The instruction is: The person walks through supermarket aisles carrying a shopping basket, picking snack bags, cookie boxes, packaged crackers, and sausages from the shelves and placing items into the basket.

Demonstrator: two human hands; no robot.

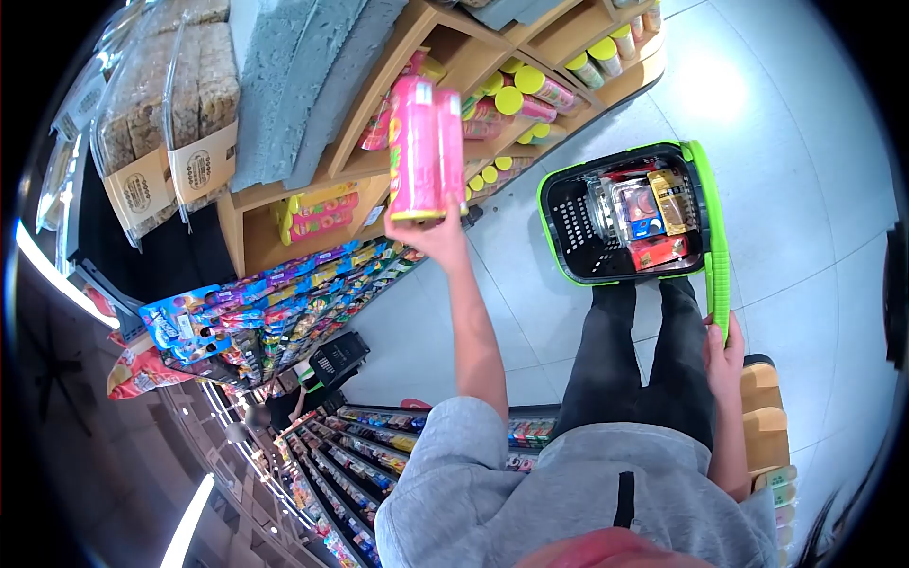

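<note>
Two tall pink cylindrical canisters (414,142) are in your left hand (437,239), side by side, the nearer one with its yellow-green end at your palm. Your left arm reaches well forward, nearly straight, and its fingers are clamped around the lower ends of the pair. The canisters are in front of the pale wooden shelving (232,237), well apart from the one black plastic basket with a bright green rim (575,227) near your legs.

Your right arm hangs down at your side, and the right hand (724,358) has its fingers wrapped around one end of the basket's long green plastic handle (718,275).

You have at least four packages in that basket — a clear plastic container (598,206), a pack with blue and red printing (646,225), a flat gold-coloured pack (672,201) and a red packet (658,251). The wooden compartments hold several more pink canisters with yellow lids (535,93) — too crowded together to count exactly.
</note>
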